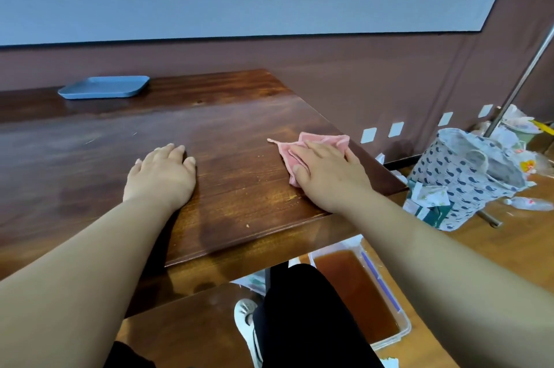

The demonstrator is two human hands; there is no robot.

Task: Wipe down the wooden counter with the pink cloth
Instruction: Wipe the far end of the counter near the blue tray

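the wooden counter (233, 140) fills the middle of the scene, its right end near the brown wall. the right hand (326, 170) lies flat with fingers straight and close together, pressing the pink cloth (302, 147) onto the counter near its right edge; the crumpled cloth shows past the fingertips. the left hand (163, 171) rests palm down on bare wood to the left, fingers relaxed, holding nothing. a blue tray (105, 87) sits at the far left.

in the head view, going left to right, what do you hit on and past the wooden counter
blue tray → left hand flat on the counter → pink cloth under the right hand → patterned fabric bag on the floor
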